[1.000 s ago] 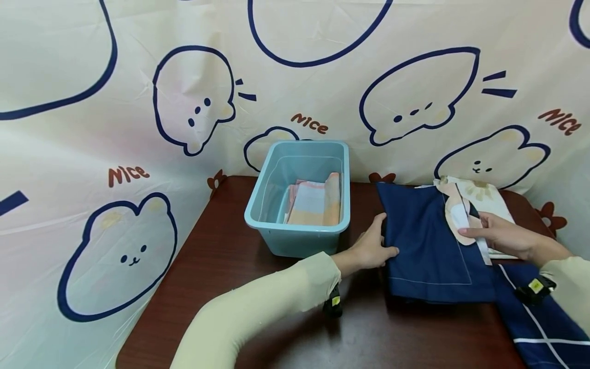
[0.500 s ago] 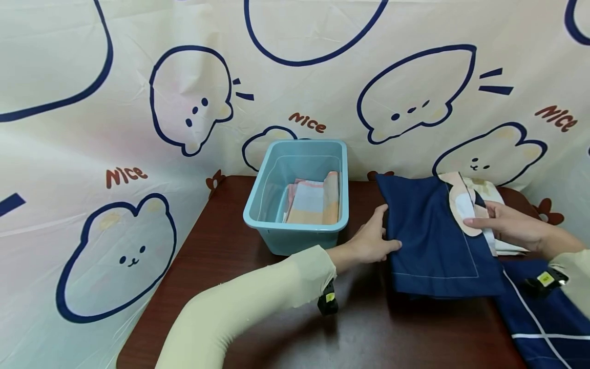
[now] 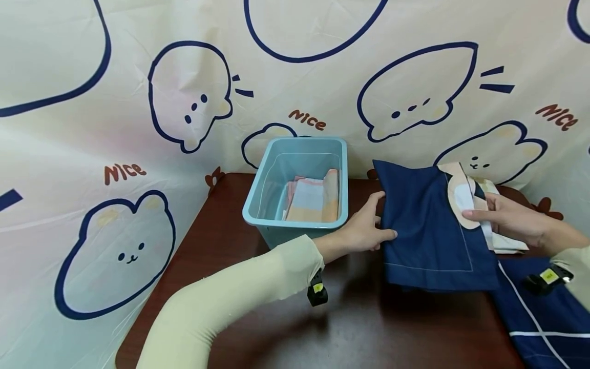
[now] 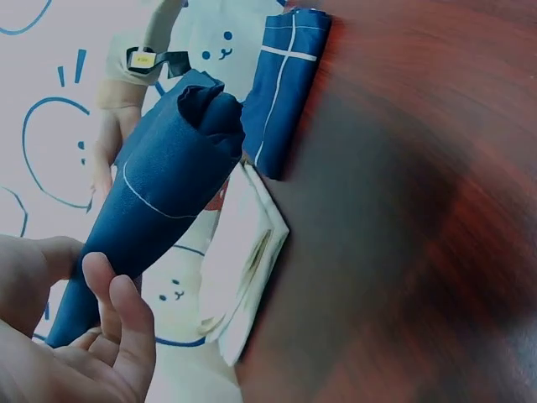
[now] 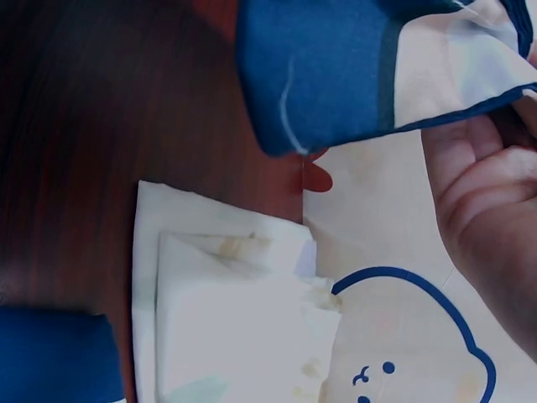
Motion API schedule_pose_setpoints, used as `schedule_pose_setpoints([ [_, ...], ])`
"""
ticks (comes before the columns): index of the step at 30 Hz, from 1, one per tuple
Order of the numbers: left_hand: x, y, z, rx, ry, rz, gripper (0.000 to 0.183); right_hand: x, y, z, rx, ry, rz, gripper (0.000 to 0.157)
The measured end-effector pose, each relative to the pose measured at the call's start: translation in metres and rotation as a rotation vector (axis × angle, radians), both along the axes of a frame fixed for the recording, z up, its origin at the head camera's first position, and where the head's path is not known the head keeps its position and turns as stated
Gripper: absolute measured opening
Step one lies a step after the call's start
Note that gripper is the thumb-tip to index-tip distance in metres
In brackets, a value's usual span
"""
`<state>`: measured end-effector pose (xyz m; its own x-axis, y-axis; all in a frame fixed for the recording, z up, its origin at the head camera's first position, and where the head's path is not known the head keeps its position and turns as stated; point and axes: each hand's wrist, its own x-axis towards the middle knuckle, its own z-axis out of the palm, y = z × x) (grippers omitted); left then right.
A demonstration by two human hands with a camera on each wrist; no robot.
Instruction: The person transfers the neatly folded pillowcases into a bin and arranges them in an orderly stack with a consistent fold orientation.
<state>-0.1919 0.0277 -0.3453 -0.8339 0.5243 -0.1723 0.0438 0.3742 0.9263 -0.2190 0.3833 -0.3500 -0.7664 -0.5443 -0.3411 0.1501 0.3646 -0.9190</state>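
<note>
A folded navy cloth (image 3: 424, 230) with a beige-and-white print on its right part is held up between both hands over the table's right half. My left hand (image 3: 359, 229) grips its left edge, thumb on one face and fingers behind, as the left wrist view shows. At the printed right edge, my right hand (image 3: 516, 218) pinches the cloth, thumb in front and fingers mostly hidden. The left wrist view shows the cloth (image 4: 168, 172) end-on, its layers curled together. Its lower edge hangs above the tabletop, casting a shadow there.
A light blue plastic bin (image 3: 299, 224) stands left of the hands, with folded pastel cloths (image 3: 306, 197) inside. Behind the held cloth lies a folded white cloth (image 5: 243, 327). A navy cloth with white lines (image 3: 544, 312) lies at the right front. A printed curtain (image 3: 295, 87) backs the brown table (image 3: 221, 307).
Both hands have raised the folded navy cloth a little, away from the table, first slightly right and then slightly left. The grip of each hand stays the same.
</note>
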Motion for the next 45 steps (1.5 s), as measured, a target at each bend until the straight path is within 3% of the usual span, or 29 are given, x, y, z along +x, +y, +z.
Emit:
schedule_pose_setpoints([
  [6, -0.004, -0.011, 0.009, 0.023, -0.021, -0.042, 0.087, 0.000, -0.009, 0.007, 0.146, 0.014, -0.074, 0.019],
  [9, -0.006, -0.015, 0.014, 0.030, -0.031, -0.056, 0.088, 0.001, -0.013, 0.010, 0.208, 0.024, -0.116, 0.026],
  [18, -0.010, -0.030, 0.027, 0.038, -0.046, -0.078, 0.087, 0.003, -0.021, 0.017, 0.162, 0.023, -0.101, 0.025],
  [26, -0.014, -0.049, 0.035, 0.013, -0.025, -0.092, 0.087, 0.003, -0.038, 0.023, 0.194, 0.073, -0.121, 0.053],
  [34, -0.016, -0.063, 0.038, 0.001, -0.038, -0.119, 0.087, 0.002, -0.052, 0.025, 0.075, 0.088, -0.088, 0.028],
  [45, -0.017, -0.083, 0.042, 0.027, -0.061, -0.094, 0.085, -0.002, -0.068, 0.032, -0.182, 0.038, 0.076, 0.019],
])
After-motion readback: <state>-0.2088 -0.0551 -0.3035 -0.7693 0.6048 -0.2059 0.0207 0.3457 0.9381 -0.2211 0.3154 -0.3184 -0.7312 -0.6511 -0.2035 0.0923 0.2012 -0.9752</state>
